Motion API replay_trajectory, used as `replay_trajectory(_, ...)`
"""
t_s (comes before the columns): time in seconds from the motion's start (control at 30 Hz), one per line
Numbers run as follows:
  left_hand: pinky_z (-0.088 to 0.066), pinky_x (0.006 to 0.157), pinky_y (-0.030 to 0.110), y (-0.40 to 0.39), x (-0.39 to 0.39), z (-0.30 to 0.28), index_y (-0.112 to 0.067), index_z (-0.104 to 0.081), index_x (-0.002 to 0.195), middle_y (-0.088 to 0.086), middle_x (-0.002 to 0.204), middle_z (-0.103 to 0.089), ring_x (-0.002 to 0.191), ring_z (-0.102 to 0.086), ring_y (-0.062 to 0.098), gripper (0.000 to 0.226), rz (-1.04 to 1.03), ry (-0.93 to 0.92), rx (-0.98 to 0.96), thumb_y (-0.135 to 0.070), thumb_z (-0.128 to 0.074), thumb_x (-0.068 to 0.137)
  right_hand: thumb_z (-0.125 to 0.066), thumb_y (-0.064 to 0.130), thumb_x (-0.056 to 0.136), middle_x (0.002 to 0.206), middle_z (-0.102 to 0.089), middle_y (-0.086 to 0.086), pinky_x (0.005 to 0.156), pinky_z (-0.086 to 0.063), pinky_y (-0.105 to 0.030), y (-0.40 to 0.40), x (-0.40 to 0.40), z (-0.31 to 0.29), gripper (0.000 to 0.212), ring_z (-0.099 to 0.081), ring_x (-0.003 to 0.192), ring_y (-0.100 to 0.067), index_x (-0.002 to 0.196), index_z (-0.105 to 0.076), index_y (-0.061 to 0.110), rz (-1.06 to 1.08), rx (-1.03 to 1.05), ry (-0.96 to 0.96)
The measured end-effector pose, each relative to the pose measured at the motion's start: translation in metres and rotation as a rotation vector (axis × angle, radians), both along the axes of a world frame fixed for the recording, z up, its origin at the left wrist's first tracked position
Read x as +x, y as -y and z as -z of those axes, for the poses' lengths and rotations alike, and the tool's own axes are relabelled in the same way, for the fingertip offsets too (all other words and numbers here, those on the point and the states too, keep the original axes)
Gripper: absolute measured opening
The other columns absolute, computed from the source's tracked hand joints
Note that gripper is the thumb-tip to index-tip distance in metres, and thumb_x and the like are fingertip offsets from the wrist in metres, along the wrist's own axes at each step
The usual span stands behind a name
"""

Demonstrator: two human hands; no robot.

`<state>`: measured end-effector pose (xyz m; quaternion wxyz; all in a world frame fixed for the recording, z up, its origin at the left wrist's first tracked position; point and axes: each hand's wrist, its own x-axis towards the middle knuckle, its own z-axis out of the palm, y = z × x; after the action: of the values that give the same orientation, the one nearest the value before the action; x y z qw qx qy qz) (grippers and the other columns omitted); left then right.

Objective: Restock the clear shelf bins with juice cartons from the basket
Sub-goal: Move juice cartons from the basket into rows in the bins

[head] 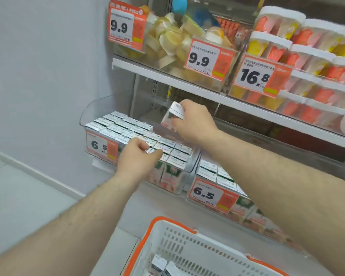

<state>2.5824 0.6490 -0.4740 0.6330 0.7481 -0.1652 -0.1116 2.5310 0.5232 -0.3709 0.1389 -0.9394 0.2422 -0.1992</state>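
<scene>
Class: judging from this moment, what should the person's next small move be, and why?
Probably lower the carton gripped in the right hand into the open space at the back of the left bin; cartons fill its front rows, where the left hand rests.

Right hand (195,121) holding juice carton (172,115) above clear bin (184,166), left hand (136,156) on cartons

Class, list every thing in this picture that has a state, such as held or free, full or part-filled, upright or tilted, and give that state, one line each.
Right hand: grips a carton.
Small white and pink juice carton: held tilted above the bin.
Left hand: fingers curled, resting on the packed cartons' tops.
Clear plastic left shelf bin: nearly full, gap at the back right.
White basket with orange rim: a few cartons left inside.
Clear right shelf bin: stocked with upright cartons.
</scene>
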Motion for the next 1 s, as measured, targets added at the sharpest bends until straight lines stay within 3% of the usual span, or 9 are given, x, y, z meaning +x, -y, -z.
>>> replay_trajectory(0.1, -0.038, 0.06, 0.03, 0.003, 0.006, 0.008, -0.02, -0.043, 0.069, -0.004, 0.063, -0.048, 0.06, -0.044, 0.021, 0.032, -0.01, 0.033, 0.067, -0.026, -0.073, 0.078, -0.064, 0.019, 0.086, 0.083, -0.058, -0.004, 0.058, -0.04, -0.027, 0.02, 0.052, 0.014, 0.012, -0.055, 0.077, -0.025, 0.088, -0.055, 0.011, 0.107, 0.045, -0.188)
replay_trajectory(0.2, -0.039, 0.058, 0.029, 0.006, 0.008, 0.013, -0.02, -0.042, 0.063, -0.004, 0.059, -0.048, 0.058, -0.046, 0.02, 0.031, -0.025, 0.074, 0.123, -0.023, -0.069, 0.079, -0.07, 0.017, 0.085, 0.069, -0.052, -0.002, 0.047, -0.041, -0.026, 0.039, 0.084, 0.033, 0.023, -0.05, 0.058, -0.016, 0.071, -0.052, 0.013, 0.122, 0.213, -0.33)
replay_trajectory(0.27, -0.04, 0.058, 0.028, 0.008, 0.007, 0.012, -0.02, -0.043, 0.062, -0.004, 0.059, -0.05, 0.06, -0.049, 0.02, 0.031, -0.048, 0.087, 0.139, -0.022, -0.068, 0.081, -0.065, 0.011, 0.09, 0.071, -0.054, -0.005, 0.051, -0.044, -0.027, 0.047, 0.096, 0.044, 0.024, -0.051, 0.058, -0.017, 0.07, -0.05, 0.012, 0.116, 0.377, -0.368)
replay_trajectory(0.37, -0.042, 0.06, 0.029, 0.01, 0.005, 0.012, -0.02, -0.044, 0.062, -0.005, 0.06, -0.051, 0.065, -0.052, 0.021, 0.029, -0.07, 0.081, 0.132, -0.022, -0.066, 0.081, -0.057, 0.014, 0.096, 0.079, -0.057, -0.008, 0.058, -0.044, -0.028, 0.049, 0.107, 0.054, 0.017, -0.054, 0.063, -0.022, 0.079, -0.054, 0.009, 0.126, 0.442, -0.441)
replay_trajectory(0.5, -0.044, 0.061, 0.03, 0.011, 0.006, 0.015, -0.021, -0.042, 0.062, -0.005, 0.06, -0.049, 0.062, -0.049, 0.022, 0.03, -0.077, 0.068, 0.122, -0.022, -0.066, 0.081, -0.056, 0.012, 0.089, 0.077, -0.053, -0.013, 0.062, -0.041, -0.033, 0.055, 0.115, 0.057, 0.007, -0.049, 0.062, -0.026, 0.094, -0.054, 0.007, 0.154, 0.617, -0.355)
replay_trajectory(0.6, -0.042, 0.059, 0.029, 0.012, 0.005, 0.015, -0.02, -0.042, 0.062, -0.005, 0.06, -0.047, 0.061, -0.047, 0.021, 0.031, -0.078, 0.073, 0.117, -0.021, -0.065, 0.083, -0.055, 0.008, 0.076, 0.074, -0.047, -0.012, 0.063, -0.035, -0.034, 0.061, 0.115, 0.065, 0.012, -0.039, 0.061, -0.024, 0.086, -0.051, 0.013, 0.165, 0.726, -0.273)
replay_trajectory(0.77, -0.043, 0.06, 0.029, 0.014, 0.002, 0.015, -0.021, -0.042, 0.063, -0.006, 0.06, -0.046, 0.061, -0.046, 0.02, 0.03, -0.086, 0.067, 0.102, -0.02, -0.064, 0.084, -0.057, 0.01, 0.075, 0.079, -0.054, -0.014, 0.07, -0.043, -0.04, 0.063, 0.118, 0.071, 0.011, -0.048, 0.07, -0.026, 0.086, -0.054, 0.009, 0.157, 0.817, -0.272)
replay_trajectory(0.9, -0.041, 0.059, 0.028, 0.015, 0.001, 0.016, -0.022, -0.042, 0.064, -0.007, 0.061, -0.047, 0.061, -0.047, 0.018, 0.028, -0.095, 0.073, 0.1, -0.019, -0.063, 0.084, -0.058, 0.016, 0.081, 0.089, -0.062, -0.013, 0.076, -0.051, -0.04, 0.066, 0.119, 0.073, 0.02, -0.055, 0.074, -0.027, 0.097, -0.061, 0.006, 0.159, 0.824, -0.333)
replay_trajectory(1.0, -0.041, 0.058, 0.028, 0.014, 0.0, 0.014, -0.022, -0.042, 0.065, -0.007, 0.062, -0.047, 0.061, -0.047, 0.018, 0.027, -0.083, 0.063, 0.092, -0.018, -0.061, 0.084, -0.052, 0.02, 0.094, 0.094, -0.065, -0.013, 0.087, -0.052, -0.039, 0.055, 0.115, 0.067, 0.018, -0.058, 0.08, -0.027, 0.097, -0.062, 0.005, 0.108, 0.646, -0.406)
